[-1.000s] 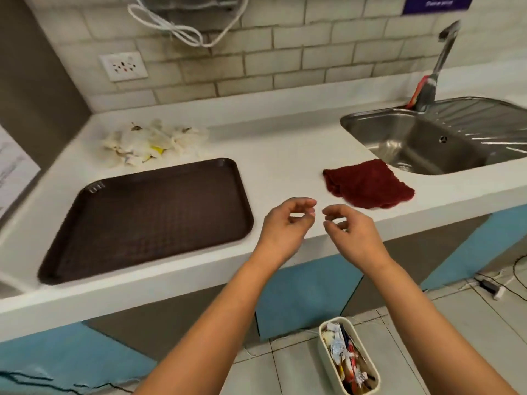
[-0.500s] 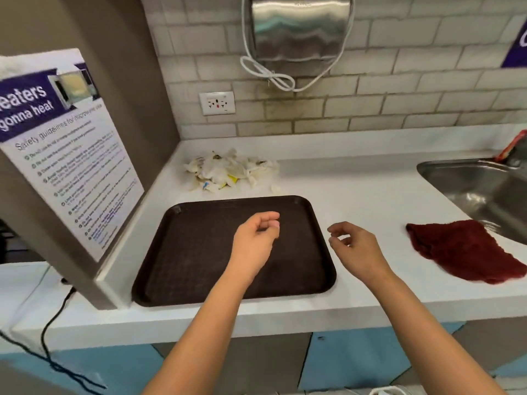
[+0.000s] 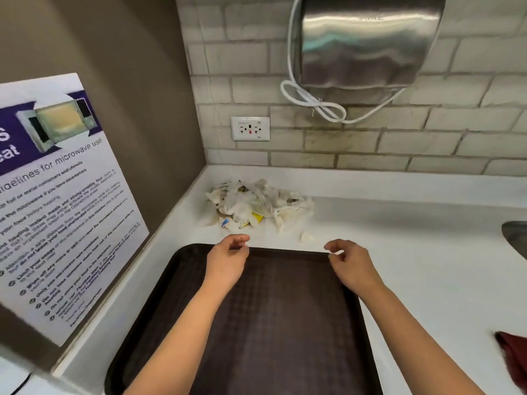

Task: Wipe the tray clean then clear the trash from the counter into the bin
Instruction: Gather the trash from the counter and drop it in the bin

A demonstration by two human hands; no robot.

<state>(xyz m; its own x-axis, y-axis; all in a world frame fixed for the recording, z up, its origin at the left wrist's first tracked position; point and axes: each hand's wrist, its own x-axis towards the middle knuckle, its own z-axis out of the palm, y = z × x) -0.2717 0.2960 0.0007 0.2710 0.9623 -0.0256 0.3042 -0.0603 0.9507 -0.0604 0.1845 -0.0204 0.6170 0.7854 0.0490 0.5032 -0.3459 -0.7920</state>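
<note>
We have both hands over the far rim of the tray (image 3: 285, 323), the left hand (image 3: 228, 260) and the right hand (image 3: 349, 265) each loosely curled and holding nothing, fingertips aimed at the trash pile (image 3: 258, 206) in the middle of the frame. That pile is loose crumpled paper with a stray scrap (image 3: 306, 237) lying apart, so in our judgement a hasty scoop could shed bits onto the bench (image 3: 413, 252) or onto the tray, which looks bare and holds nothing. The bin is out of frame, so a long carry could drop pieces. The red cloth (image 3: 513, 357) lies at the lower right edge, well apart from our hands. Only a sliver of the sink (image 3: 516, 235) shows at right; we cannot tell its contents.
</note>
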